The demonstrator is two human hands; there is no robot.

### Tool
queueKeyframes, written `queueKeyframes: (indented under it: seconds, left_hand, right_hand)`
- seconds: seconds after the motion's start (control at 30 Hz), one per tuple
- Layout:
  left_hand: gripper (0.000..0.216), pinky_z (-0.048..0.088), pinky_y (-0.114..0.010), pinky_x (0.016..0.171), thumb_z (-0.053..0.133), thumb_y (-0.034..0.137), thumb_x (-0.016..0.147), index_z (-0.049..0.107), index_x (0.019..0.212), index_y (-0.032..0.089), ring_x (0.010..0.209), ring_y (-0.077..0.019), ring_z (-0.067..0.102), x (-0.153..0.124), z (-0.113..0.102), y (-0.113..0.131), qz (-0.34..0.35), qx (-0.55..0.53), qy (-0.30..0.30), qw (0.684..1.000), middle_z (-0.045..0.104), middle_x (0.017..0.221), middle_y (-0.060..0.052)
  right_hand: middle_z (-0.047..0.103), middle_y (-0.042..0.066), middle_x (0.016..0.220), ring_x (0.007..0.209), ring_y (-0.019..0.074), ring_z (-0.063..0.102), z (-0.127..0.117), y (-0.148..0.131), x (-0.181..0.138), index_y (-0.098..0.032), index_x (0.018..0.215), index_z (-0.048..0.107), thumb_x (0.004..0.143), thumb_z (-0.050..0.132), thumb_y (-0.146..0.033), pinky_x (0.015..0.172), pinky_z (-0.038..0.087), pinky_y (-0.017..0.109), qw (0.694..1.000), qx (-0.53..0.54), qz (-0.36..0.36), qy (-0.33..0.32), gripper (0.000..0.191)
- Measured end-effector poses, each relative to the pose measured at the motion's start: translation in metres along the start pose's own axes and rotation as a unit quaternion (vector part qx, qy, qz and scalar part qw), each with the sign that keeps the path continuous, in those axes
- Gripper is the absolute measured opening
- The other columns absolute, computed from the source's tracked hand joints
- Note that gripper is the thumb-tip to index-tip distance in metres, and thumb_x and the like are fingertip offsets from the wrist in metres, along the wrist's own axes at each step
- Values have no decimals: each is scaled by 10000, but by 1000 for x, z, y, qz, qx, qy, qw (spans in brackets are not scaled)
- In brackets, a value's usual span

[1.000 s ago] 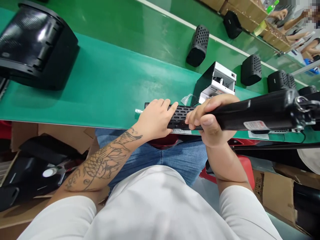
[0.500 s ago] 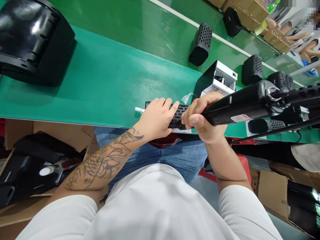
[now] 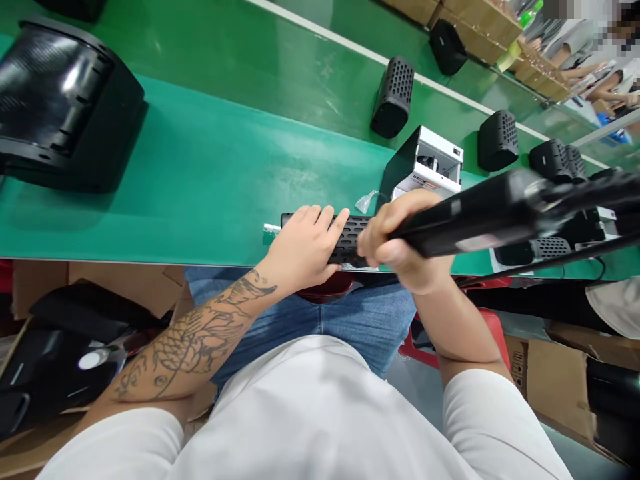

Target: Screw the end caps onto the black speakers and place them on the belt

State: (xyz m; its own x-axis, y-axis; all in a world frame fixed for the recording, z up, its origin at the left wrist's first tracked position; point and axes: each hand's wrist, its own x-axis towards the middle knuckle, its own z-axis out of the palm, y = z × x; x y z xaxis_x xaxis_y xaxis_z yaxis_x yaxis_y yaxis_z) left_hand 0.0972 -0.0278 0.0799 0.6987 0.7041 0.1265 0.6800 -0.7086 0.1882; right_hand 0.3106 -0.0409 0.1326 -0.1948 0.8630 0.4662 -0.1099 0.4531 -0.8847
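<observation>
A slotted casing (image 3: 349, 238), black and long with rows of openings, lies under the left hand (image 3: 306, 255) — fingers and thumb holding it across — and extends toward three o'clock. There the right hand (image 3: 424, 272) grips a black cylindrical tool (image 3: 470, 217), motion-blurred, its body stretching toward three o'clock.

Production-line assembly workshop.
Indicators: a long green work surface (image 3: 210, 167) with similar black perforated housings (image 3: 393, 97) spaced along it, a handheld black tool (image 3: 465, 210), cardboard cartons (image 3: 473, 33) beyond, opened boxes (image 3: 555, 383) below, and co-workers' arms (image 3: 583, 71) at upper right.
</observation>
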Motion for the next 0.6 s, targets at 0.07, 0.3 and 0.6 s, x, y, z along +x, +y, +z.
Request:
queueKeyframes:
  seconds: [0.07,0.3,0.6]
  left_hand:
    - [986,477,-704,1425,904,431,1013,574,1840,9,1567,-555,682,-5,1,-2,4,-14,13,1000,707,1677,-358]
    - [1025,385,-816,1524,900,567,1040,481,1918,243,1829,-549,497,-47,25,-58,7,-157,122,980,488,1964,-281]
    - [1300,485,-676,1514,947,686,997,216,1971,233,1816,-467,552,-72,91,-84,-70,-356,151,920,463,1952,-283]
  right_hand:
    - [613,-112,634,420,143,517,-21,-7,12,-353,1080,803,972,1071,-584,483,517,371,989,-27,-94,108,370]
    - [639,-69,667,577,200,552,-125,26,36,-368,994,654,850,1090,-827,648,544,446,919,-209,-94,321,649]
    - [631,-73,656,518,150,564,-122,19,17,-323,1007,725,929,1128,-574,572,521,370,939,-156,-113,284,481]
